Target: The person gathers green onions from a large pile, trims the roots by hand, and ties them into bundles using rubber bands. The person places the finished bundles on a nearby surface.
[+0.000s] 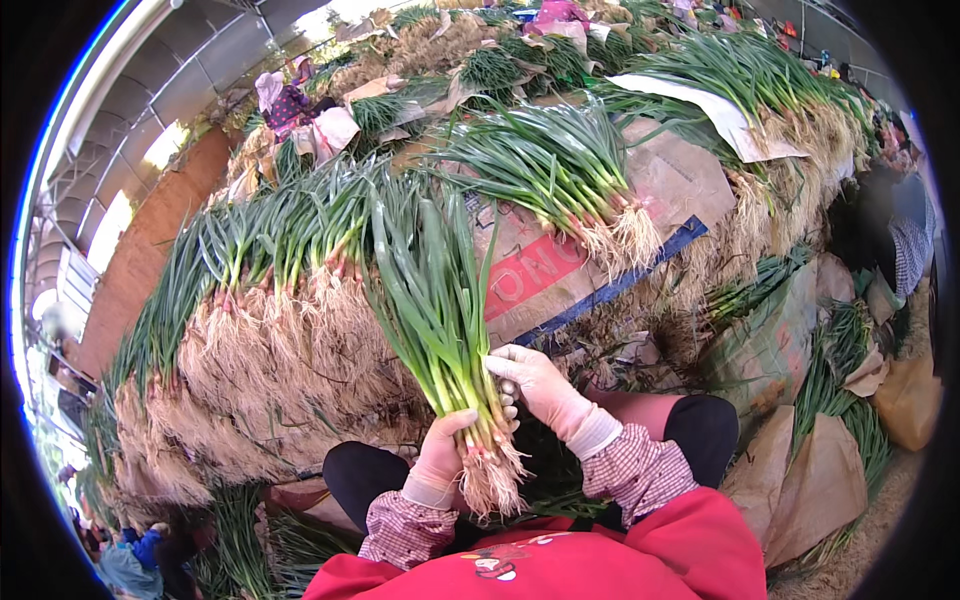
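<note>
A bunch of green onions is held upright in front of me, leaves pointing away and pale roots hanging towards my lap. My left hand, in a thin whitish glove, wraps the stalks just above the roots, thumb across the front. Also gloved, my right hand grips the right edge of the same bunch higher up, its thumb and forefinger at an outer stalk. Some of its fingers are partly hidden behind the stalks. Beyond, a smaller bundle of green onions lies on a printed brown paper sack.
A long row of green onions with roots facing me lines the left. More onions lie on white paper at upper right. Brown sheets wrap onions at lower right. A person sits at upper left; another person is at far right.
</note>
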Available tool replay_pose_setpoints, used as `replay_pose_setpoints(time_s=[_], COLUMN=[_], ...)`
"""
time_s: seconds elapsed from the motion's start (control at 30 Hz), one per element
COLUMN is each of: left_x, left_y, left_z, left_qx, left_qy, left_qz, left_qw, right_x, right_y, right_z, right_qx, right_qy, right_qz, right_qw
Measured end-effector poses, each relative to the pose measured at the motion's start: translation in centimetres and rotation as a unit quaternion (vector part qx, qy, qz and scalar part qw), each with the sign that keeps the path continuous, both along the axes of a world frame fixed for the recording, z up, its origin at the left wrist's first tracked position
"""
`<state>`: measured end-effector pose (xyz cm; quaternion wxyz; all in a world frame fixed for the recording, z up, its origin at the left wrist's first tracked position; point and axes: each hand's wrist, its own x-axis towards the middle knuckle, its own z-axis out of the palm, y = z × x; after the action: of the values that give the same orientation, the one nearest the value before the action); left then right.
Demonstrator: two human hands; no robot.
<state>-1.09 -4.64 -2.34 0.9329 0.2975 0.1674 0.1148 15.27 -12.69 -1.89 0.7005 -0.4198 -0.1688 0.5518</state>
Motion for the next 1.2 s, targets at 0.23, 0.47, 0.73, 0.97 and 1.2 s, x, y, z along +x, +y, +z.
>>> replay_pose_setpoints(time_s=[0.23, 0.47, 0.73, 0.97, 1.2], left_x=[0.2, -1.1, -1.8, -3.0, -4.6], left_y=[-0.2, 0.0, -0.6, -1.1, 0.5], left_z=[-0.2, -0.3, -1.5, -4.0, -2.8], left_qx=[0.137, 0.119, 0.214, 0.131, 0.076], left_qy=[0.107, 0.084, 0.197, 0.085, 0.041], left_qz=[0.022, 0.021, -0.035, 0.05, -0.021], left_qw=[0.985, 0.989, 0.956, 0.986, 0.996], right_x=[-1.6, 0.1, -2.8, -2.5, -4.7], right_y=[1.0, 0.0, 2.8, 1.1, -2.5], right_z=[-3.5, -4.1, -10.6, -8.7, -3.8], right_qx=[-0.072, -0.071, -0.068, 0.075, 0.014], right_qy=[-0.315, -0.091, -0.382, 0.208, 0.109], right_qz=[-0.123, 0.019, -0.12, 0.128, -0.035], right_qw=[0.938, 0.993, 0.914, 0.967, 0.993])
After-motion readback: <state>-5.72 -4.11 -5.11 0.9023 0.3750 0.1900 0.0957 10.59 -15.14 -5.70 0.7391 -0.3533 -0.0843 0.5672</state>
